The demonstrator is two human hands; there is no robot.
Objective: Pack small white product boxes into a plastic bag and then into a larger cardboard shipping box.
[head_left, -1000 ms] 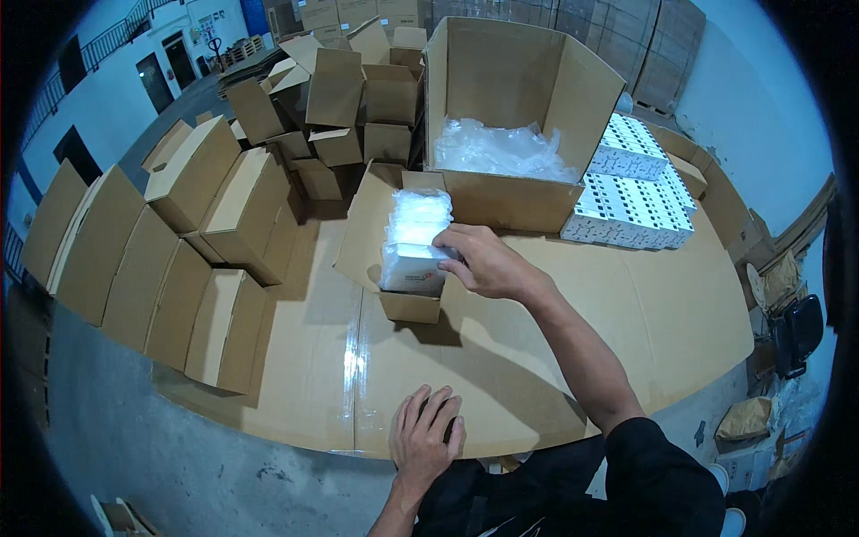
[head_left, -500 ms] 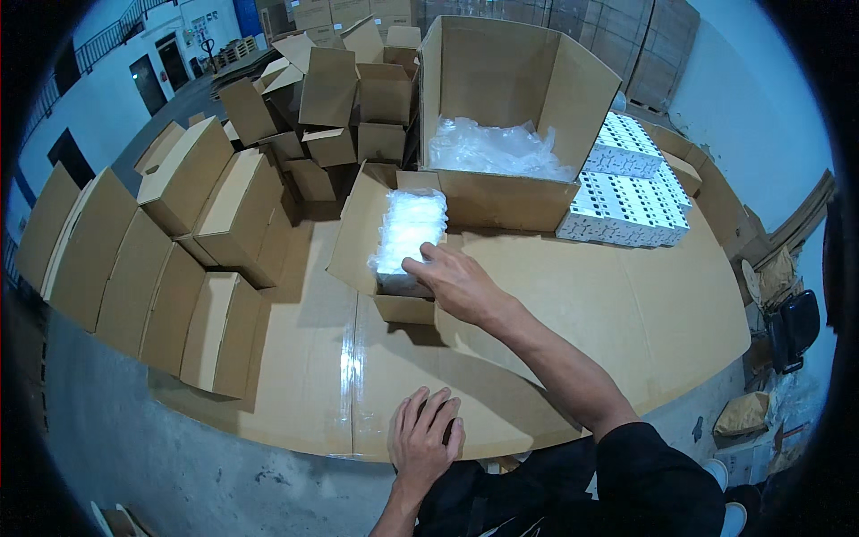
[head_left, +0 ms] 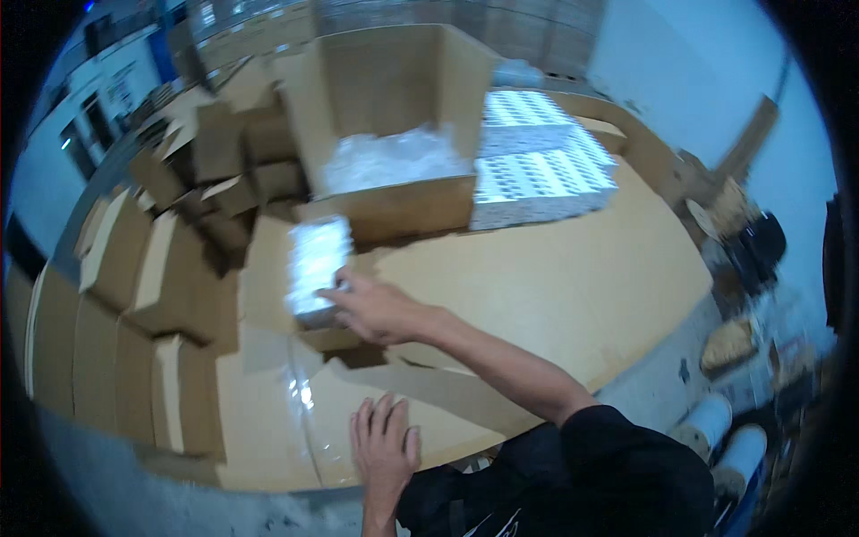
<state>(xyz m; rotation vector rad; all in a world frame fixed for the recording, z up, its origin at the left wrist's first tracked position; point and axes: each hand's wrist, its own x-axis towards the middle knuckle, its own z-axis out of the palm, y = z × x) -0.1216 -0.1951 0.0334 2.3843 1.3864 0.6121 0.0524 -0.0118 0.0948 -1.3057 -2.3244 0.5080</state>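
Observation:
A white pack in clear, shiny plastic wrap (head_left: 318, 255) stands in a small open carton (head_left: 268, 268) left of the middle. My right hand (head_left: 380, 309) reaches across to the pack's near right edge. Its thumb and index finger are bent onto the wrap, and the other fingers are curled and partly hidden. Motion blurs the fingertips. Close to me, my left hand (head_left: 385, 438) rests flat near the table's front edge, fingers stretched and holding nothing.
A large open carton (head_left: 394, 210) with clear plastic wrap (head_left: 394, 161) inside stands behind the small one. White patterned boxes (head_left: 546, 183) are stacked to its right. Several brown cartons (head_left: 107, 358) line the left side, with more open cartons (head_left: 219, 148) behind. Cardboard (head_left: 555, 277) covers the table.
The whole view has swung rightward, so the scene sits farther left and is blurred. My right hand stays at the wrapped pack's near right edge; my left hand still lies on the table.

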